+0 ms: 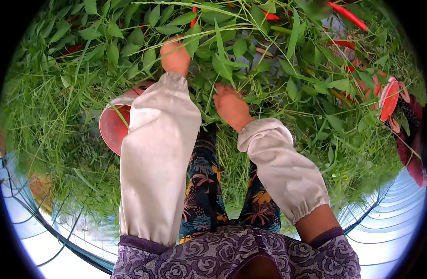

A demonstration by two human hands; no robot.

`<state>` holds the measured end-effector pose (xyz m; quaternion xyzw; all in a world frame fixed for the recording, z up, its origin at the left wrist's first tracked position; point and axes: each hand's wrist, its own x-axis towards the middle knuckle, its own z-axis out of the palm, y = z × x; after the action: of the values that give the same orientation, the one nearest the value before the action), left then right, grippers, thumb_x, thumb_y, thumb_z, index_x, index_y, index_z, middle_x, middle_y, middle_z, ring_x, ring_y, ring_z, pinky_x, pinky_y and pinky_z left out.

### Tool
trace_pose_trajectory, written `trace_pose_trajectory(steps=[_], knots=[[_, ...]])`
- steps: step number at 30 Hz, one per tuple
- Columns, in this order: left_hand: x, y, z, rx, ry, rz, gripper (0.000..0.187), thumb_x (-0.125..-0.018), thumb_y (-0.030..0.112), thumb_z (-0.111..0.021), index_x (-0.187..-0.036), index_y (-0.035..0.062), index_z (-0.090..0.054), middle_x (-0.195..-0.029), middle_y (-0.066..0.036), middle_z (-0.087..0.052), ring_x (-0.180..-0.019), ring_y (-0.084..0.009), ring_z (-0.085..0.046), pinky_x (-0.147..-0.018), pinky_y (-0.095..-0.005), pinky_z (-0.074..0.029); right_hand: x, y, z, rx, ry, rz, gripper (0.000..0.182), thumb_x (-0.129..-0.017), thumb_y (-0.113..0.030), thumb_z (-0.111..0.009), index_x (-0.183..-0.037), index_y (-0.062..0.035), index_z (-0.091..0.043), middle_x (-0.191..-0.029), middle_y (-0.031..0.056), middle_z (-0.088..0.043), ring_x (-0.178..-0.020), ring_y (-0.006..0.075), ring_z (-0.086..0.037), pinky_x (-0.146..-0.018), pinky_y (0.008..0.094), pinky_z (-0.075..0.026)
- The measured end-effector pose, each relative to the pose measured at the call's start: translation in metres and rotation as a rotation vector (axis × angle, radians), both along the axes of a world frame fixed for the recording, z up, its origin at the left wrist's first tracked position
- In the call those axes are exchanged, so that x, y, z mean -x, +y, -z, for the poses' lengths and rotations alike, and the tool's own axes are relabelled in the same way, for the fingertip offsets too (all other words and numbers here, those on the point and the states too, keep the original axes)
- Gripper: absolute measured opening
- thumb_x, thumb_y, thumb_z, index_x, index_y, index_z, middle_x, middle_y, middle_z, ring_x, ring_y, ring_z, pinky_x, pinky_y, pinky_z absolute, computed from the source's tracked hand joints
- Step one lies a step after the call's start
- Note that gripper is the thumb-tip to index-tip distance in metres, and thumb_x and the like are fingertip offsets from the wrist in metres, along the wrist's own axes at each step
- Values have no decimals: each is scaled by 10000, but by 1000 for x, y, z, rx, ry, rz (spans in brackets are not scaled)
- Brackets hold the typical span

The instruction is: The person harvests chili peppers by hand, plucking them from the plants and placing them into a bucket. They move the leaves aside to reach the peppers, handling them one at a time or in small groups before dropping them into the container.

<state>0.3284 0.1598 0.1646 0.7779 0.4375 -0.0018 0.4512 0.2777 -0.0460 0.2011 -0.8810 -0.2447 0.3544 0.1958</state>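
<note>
My left hand (175, 56) reaches into the chilli plants (225, 65), its fingers hidden behind leaves. A red chilli (194, 17) hangs just beyond it. Lower and to the right, my right hand (230, 106) is among leaves and thin stems, with its visible fingers curled in. What they hold, if anything, is covered by foliage. Partly behind my left sleeve, a red bucket (112, 122) lies tilted in the grass, its mouth facing me. More ripe chillies, such as a long red chilli (348, 16), hang at the upper right.
At the right edge a co-worker in a dark red sleeve (408, 158) has hands at a red container (388, 100). Tall grass (60, 121) surrounds the plants, and long grass stalks cross above my hands. Grey sheeting (264, 60) shows between the leaves.
</note>
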Motion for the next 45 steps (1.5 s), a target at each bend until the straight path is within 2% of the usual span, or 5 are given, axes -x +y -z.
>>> trace_pose_trajectory(steps=[7, 21, 27, 34, 45], knots=[[-20, 11, 17, -54, 112, 336, 465, -742, 234, -759, -1143, 26, -650, -1080, -174, -689, -1002, -327, -649, -874, -399, -484, 3, -6, 2, -11, -10, 23, 378, -936, -218, -540, -1269, -44, -499, -1064, 207, -637, -978, 384, -622, -835, 463, -518], [89, -50, -91, 549, -497, -660, 283, -846, 29, -697, -1113, -1, -609, -893, -79, -658, -592, -125, -547, -514, -237, -441, -25, -20, -49, -290, 127, 200, 569, -933, -372, -580, -1351, -6, -461, -1251, 252, -573, -1089, 439, -585, -899, 462, -502], [123, -54, -116, 626, -496, -830, 180, -882, 109, -667, -1020, 25, -589, -879, -89, -637, -624, -155, -549, -517, -262, -445, -117, -34, -67, -734, 383, 1161, 321, -982, -279, -577, -1052, 18, -674, -850, 79, -702, -726, 152, -652, -705, 263, -522], [209, -32, -135, 767, -400, -903, 188, -867, 95, -604, -1046, 77, -549, -855, -97, -613, -633, -177, -532, -509, -284, -454, -206, -17, -10, -260, -639, 398, 294, -831, -136, -625, -1107, -37, -644, -1029, 156, -662, -891, 347, -646, -808, 415, -522], [356, 58, -72, -221, 120, -683, 483, -874, 102, -645, -1315, -4, -480, -1130, -121, -642, -1000, -150, -600, -888, -283, -472, -169, -23, -61, -155, -67, 360, 368, -849, -322, -703, -1133, -94, -651, -1025, 145, -671, -917, 343, -654, -816, 428, -519]])
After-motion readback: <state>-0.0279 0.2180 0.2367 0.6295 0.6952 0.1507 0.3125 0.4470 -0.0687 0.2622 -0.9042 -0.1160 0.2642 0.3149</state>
